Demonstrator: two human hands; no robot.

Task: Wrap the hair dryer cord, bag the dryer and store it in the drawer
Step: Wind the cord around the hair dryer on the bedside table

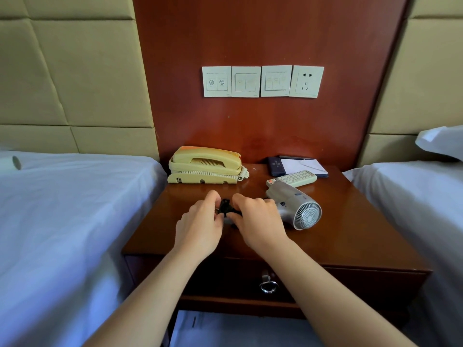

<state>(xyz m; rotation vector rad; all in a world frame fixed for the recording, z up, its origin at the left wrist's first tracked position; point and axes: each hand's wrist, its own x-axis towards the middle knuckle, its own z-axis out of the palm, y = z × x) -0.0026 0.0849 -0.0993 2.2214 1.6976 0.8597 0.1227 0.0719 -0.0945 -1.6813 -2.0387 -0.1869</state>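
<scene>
Drawer: its front [325, 279] sits nearest me, under the surface edge, shut, with a metal pull [268, 286] below my right wrist.
My left hand: [200, 221] fingertips pinched on the black cord bundle [225, 207] from its left side.
My right hand: [258, 219] pinched on the same bundle from the right, so both hands meet on it, almost touching.
Cord: a small dark coil held just above the surface [350, 234], most of it hidden by my fingers; I cannot tell how much is loose.
Hair dryer: [295, 206] lies on its side just right of my right hand, long axis running from far-left nozzle to near-right grille, so my right hand is the nearer one.
Bag: none in view.
Beyond: remote control [292, 178], then telephone [204, 165] at the back left.
</scene>
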